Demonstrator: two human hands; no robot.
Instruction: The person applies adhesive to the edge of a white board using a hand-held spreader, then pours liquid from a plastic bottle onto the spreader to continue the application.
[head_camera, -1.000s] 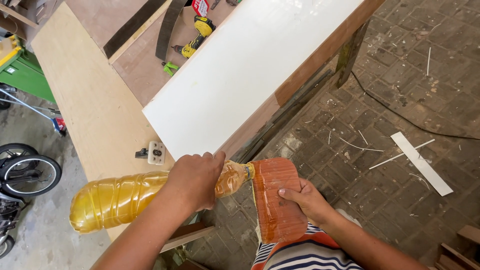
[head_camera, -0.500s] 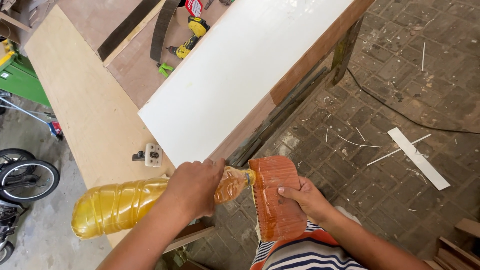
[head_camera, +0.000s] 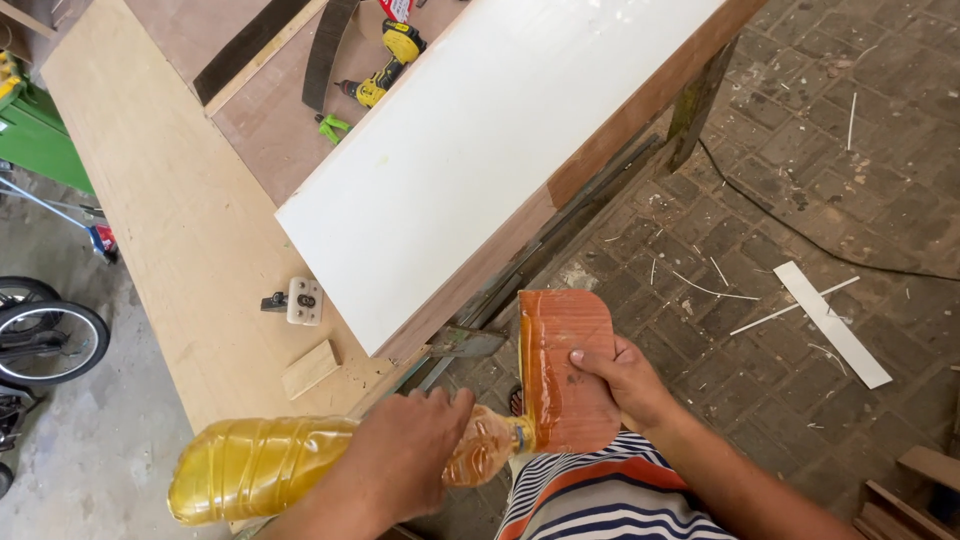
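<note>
My left hand (head_camera: 405, 455) grips a clear plastic bottle (head_camera: 255, 465) of amber liquid, held on its side with the neck pointing right. The bottle's mouth touches the lower left edge of a thin orange-brown flat piece (head_camera: 562, 360) with rounded corners. My right hand (head_camera: 625, 380) holds that piece upright by its right side, thumb on its face. A glossy amber line runs along the piece's left edge. Both hands are just in front of the workbench edge, above my striped shirt (head_camera: 600, 500).
A long white panel (head_camera: 480, 150) lies on a brown board on the plywood workbench (head_camera: 150, 220). A yellow drill (head_camera: 385, 60), a white socket (head_camera: 303, 300) and a small wood block (head_camera: 310, 368) lie there. The brick floor holds a white strip (head_camera: 830, 322), a black cable and shavings. A wheel (head_camera: 45, 340) stands left.
The view has shifted slightly. Both hands, the bottle and the orange-brown piece sit a little lower and further right in the picture; the grips are unchanged.
</note>
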